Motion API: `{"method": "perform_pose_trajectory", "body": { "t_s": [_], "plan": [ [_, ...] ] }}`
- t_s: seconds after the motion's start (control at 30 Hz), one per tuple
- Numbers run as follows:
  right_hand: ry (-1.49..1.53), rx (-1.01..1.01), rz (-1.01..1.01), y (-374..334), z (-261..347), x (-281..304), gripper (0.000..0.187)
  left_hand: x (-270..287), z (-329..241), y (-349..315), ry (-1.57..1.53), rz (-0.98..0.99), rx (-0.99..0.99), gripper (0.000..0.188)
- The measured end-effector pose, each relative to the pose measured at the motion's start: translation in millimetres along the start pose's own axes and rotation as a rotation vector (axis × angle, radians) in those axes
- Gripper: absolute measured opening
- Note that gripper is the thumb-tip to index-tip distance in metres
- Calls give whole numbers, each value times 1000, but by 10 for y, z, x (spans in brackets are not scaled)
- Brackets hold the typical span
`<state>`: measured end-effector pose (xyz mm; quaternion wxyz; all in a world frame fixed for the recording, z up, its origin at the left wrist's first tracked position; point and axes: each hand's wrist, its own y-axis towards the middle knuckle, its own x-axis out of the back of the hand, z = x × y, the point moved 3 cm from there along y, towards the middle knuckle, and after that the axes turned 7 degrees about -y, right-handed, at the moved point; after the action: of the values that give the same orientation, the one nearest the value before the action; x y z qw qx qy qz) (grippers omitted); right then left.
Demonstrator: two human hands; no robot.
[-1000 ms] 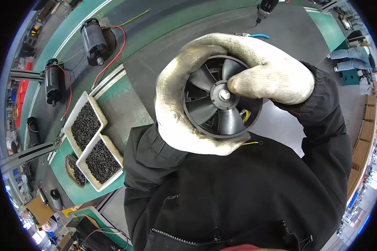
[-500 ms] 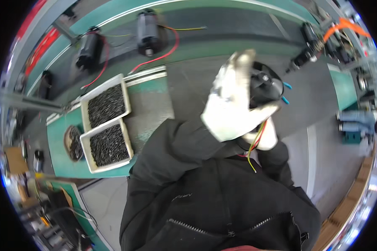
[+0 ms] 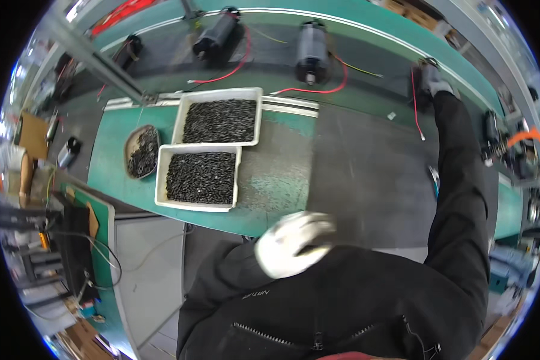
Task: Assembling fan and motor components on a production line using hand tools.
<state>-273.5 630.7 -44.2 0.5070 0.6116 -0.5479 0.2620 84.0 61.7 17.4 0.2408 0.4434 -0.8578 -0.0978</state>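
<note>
My right arm reaches far out to the upper right. There my right hand [image 3: 441,84], in a pale glove, is closed around a dark cylindrical motor [image 3: 427,73] on the dark belt; hand and sleeve hide part of it. A red wire [image 3: 415,108] trails from this motor toward me. My left hand [image 3: 295,245], in a white glove and smeared by motion, hovers before my chest near the table's front edge. Its thumb and fingers are apart, with nothing seen between them.
Two white trays [image 3: 260,120] of small black parts and a brown bowl [image 3: 128,157] stand on the green table at left. Further motors [image 3: 312,53] with red wires lie along the belt. Blue-handled pliers [image 3: 433,180] lie beside my right arm; a tool with an orange hose [image 3: 525,137] hangs at right.
A motor was between my hands before my chest; now my right hand is on one at the far right. My left hand has dropped nearer my body. The view has shifted, moving the trays rightward.
</note>
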Motion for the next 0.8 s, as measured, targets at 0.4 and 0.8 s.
{"method": "perform_pose_trajectory", "body": {
  "t_s": [0.4, 0.8],
  "plan": [
    [401, 505, 379, -349, 4367, 2583, 60, 285, 78, -685, -259, -328, 489, 26],
    [41, 1022, 293, -600, 3495, 1931, 93, 481, -20, -707, -183, -463, 398, 26]
  ]
}}
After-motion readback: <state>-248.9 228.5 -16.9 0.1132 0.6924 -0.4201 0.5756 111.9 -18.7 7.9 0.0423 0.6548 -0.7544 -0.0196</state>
